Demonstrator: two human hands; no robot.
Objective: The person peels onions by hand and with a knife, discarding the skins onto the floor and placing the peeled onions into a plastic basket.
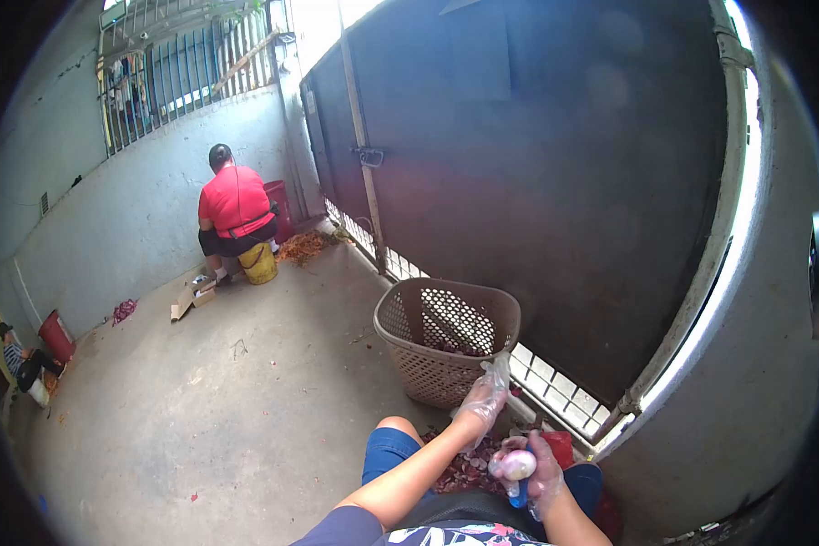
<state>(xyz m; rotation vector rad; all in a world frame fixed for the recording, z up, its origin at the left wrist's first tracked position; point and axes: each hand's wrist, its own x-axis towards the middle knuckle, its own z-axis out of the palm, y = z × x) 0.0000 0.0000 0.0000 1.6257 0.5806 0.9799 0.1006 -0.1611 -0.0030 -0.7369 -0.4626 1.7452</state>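
Observation:
My left hand (487, 396), in a loose clear plastic glove, reaches to the near rim of a brown plastic basket (400, 341); its fingers look stretched out, and I see nothing held in them. Low in front of my body, my gloved right hand (546, 475) is closed around a pale, peeled-looking onion (519, 465). A blue handle (519, 496), seemingly of a small knife, is in that same hand; its blade is hidden. Reddish-purple onion skins (464, 473) lie between my knees. Inside the basket some dark reddish pieces (464, 348) show.
A dark metal gate (555, 182) stands behind the basket. Across the concrete floor (246, 400), a person in red (237, 200) sits on a yellow bucket (259, 264) beside orange scraps (305, 246). A cardboard box (194, 296) lies nearby. Another person (27, 359) sits far left by a red bucket (56, 337).

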